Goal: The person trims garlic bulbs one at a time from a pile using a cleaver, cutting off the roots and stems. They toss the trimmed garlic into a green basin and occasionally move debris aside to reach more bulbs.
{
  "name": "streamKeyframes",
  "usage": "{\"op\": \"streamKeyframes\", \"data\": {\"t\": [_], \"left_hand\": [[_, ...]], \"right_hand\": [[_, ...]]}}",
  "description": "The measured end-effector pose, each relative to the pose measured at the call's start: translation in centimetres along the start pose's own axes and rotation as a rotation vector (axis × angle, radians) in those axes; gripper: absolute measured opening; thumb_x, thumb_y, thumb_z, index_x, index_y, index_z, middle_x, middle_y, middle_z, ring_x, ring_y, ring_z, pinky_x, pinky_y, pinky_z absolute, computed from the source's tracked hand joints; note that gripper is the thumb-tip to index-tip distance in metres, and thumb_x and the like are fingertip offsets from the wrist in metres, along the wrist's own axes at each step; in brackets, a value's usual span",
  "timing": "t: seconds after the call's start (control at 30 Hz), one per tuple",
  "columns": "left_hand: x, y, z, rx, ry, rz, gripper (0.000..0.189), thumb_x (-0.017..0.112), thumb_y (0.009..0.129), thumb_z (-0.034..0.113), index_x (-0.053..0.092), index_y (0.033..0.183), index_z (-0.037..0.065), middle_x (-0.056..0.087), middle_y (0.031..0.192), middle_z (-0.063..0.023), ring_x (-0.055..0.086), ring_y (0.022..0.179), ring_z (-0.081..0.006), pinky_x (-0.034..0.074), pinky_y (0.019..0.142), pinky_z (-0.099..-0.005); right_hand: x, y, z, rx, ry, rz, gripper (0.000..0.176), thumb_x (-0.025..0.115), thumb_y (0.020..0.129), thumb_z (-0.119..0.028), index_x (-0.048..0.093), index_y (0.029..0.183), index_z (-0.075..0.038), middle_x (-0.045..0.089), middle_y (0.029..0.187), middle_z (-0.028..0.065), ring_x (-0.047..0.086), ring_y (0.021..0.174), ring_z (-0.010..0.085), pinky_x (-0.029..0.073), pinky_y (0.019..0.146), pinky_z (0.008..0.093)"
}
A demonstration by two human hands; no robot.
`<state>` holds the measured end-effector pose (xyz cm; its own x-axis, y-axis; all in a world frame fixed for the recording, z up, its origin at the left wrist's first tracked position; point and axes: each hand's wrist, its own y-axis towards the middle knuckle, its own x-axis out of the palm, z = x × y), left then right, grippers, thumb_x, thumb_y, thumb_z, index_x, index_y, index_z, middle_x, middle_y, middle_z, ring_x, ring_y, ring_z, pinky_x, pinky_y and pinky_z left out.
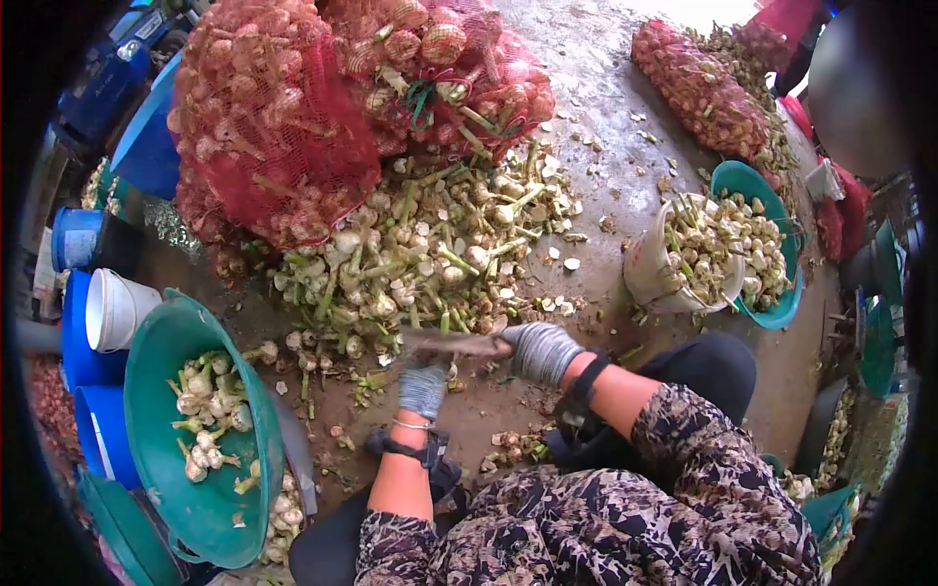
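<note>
My right hand point(543, 352), in a grey knit glove, is wrapped around the handle of a knife point(451, 342). Its blurred, stained blade points left, across the fingertips of my left hand point(423, 389). That hand is gloved too and looks closed, but the blade and blur hide what its fingers hold. Just beyond both hands spreads a heap of garlic bulbs point(391, 259) with cut green stems. Left of my left hand stands a green basin point(269, 459) with several trimmed garlic bulbs point(210, 400) inside.
Red mesh sacks of garlic point(274, 117) rise behind the heap. On the right, a white bucket point(645, 269) and a teal basin point(793, 305) hold garlic. Another red sack point(699, 93) lies farther back. Blue tubs point(106, 430) and a small white bucket point(122, 311) line the left side.
</note>
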<state>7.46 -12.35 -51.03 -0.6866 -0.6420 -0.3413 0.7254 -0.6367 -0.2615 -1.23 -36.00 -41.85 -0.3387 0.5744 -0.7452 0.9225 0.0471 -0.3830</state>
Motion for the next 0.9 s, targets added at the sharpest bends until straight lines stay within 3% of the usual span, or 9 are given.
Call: {"op": "streamKeyframes", "data": {"t": [0.07,0.13,0.3,0.47,0.53,0.67,0.73,0.8,0.9], "left_hand": [[-0.8,-1.8,5.3,-0.201,-0.327,0.176,0.027,0.064,0.093,0.016,0.060,0.114,0.000,0.065,0.106,-0.0072,0.058,0.093,-0.0141,0.048,0.083,-0.0278],[-0.3,-2.6,6.0,-0.025,-0.413,0.330,0.015,0.065,0.089,0.011,0.067,0.100,0.000,0.068,0.086,-0.0050,0.059,0.076,-0.0114,0.049,0.070,-0.0291],[0.9,-3.4,7.2,0.186,0.143,0.335,0.033,0.075,0.075,0.010,0.062,0.103,-0.001,0.065,0.094,-0.0100,0.061,0.083,-0.0199,0.051,0.076,-0.0339],[0.5,-6.9,14.7,0.105,-0.563,0.293,0.049,0.074,0.078,0.012,0.051,0.120,0.004,0.060,0.106,-0.0088,0.059,0.098,-0.0179,0.051,0.084,-0.0312],[0.9,-6.6,12.2,0.218,-0.641,0.311,0.053,0.072,0.083,0.013,0.047,0.129,0.004,0.058,0.113,-0.0068,0.056,0.105,-0.0156,0.048,0.091,-0.0293],[1.6,-7.2,11.9,0.085,-0.909,0.175,0.056,0.069,0.087,0.014,0.044,0.137,0.005,0.056,0.123,-0.0055,0.053,0.111,-0.0156,0.043,0.098,-0.0305],[1.7,-7.0,11.4,0.071,-0.936,0.144,0.055,0.067,0.089,0.015,0.044,0.138,0.006,0.055,0.126,-0.0048,0.052,0.114,-0.0167,0.040,0.101,-0.0320],[1.6,-6.9,12.6,0.116,-0.855,0.165,0.053,0.066,0.090,0.017,0.045,0.137,0.006,0.054,0.126,-0.0053,0.052,0.115,-0.0174,0.040,0.101,-0.0317],[1.2,-7.1,13.7,0.066,-1.212,0.096,0.053,0.068,0.084,0.010,0.047,0.132,0.007,0.055,0.125,-0.0078,0.053,0.114,-0.0243,0.040,0.103,-0.0363]], "right_hand": [[0.5,0.1,2.5,0.182,-0.005,-0.006,0.030,0.061,0.082,-0.034,0.064,0.103,-0.013,0.068,0.087,0.0159,0.066,0.083,0.0351,0.051,0.074,0.0452],[-0.9,-0.6,2.2,0.250,0.039,-0.110,0.043,0.063,0.083,-0.045,0.065,0.109,-0.012,0.068,0.093,0.0168,0.066,0.086,0.0323,0.052,0.078,0.0425],[-1.3,-2.5,-4.6,-0.025,0.515,0.220,0.064,0.067,0.080,-0.058,0.062,0.115,-0.005,0.066,0.089,0.0196,0.064,0.088,0.0344,0.051,0.078,0.0399],[-2.2,-2.7,-5.4,0.082,0.812,0.099,0.041,0.069,0.085,-0.046,0.059,0.086,-0.006,0.060,0.067,0.0086,0.058,0.052,0.0200,0.047,0.048,0.0347],[-2.0,-3.2,-5.7,0.265,1.271,0.010,0.035,0.070,0.085,-0.044,0.057,0.084,-0.010,0.053,0.060,0.0023,0.048,0.043,0.0126,0.037,0.038,0.0291],[-0.9,-3.8,-5.4,0.309,1.194,-0.171,0.041,0.073,0.081,-0.050,0.061,0.091,-0.012,0.050,0.058,0.0011,0.052,0.046,0.0123,0.035,0.036,0.0266],[-0.5,-4.0,-5.1,0.297,1.035,-0.148,0.038,0.069,0.084,-0.047,0.060,0.092,-0.011,0.058,0.063,0.0070,0.056,0.049,0.0197,0.044,0.043,0.0356],[0.3,-4.1,-4.7,-0.175,0.768,0.308,0.040,0.070,0.083,-0.044,0.060,0.096,-0.008,0.064,0.073,0.0128,0.064,0.064,0.0283,0.051,0.059,0.0417],[-3.9,-7.3,-5.7,-0.078,0.311,0.255,0.028,0.067,0.082,-0.027,0.060,0.099,-0.007,0.065,0.081,0.0171,0.065,0.077,0.0359,0.051,0.069,0.0447]]}}
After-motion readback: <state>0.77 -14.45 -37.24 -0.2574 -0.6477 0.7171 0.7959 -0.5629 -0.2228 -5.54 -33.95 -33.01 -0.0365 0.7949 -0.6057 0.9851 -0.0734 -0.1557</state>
